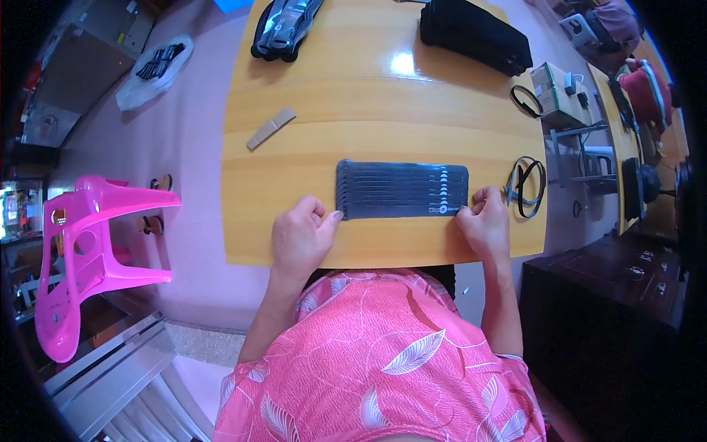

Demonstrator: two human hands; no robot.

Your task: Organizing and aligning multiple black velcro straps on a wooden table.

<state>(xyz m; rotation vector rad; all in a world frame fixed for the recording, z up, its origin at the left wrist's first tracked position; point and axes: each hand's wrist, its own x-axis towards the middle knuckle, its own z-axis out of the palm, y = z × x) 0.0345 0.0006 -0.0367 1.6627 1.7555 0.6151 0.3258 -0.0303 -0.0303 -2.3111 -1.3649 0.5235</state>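
Observation:
A fanned stack of flat black packets [390,190] lies on the wooden table [331,140] close to its front edge. Their long edges overlap in rows, and white printing runs down the right part. My left hand [303,232] is curled, its thumb and fingertips pinching the near left corner. At the near right corner, my right hand [484,225] has its fingers bent and pinched on the edge. What the packets contain cannot be seen.
A cardboard strip [271,129] lies to the left. Black-and-silver bundles [286,29] and a black pouch-like block [475,35] sit at the far side. Black looped straps [526,186] lie by the right edge. A pink plastic stool [88,258] lies tipped on the floor at left.

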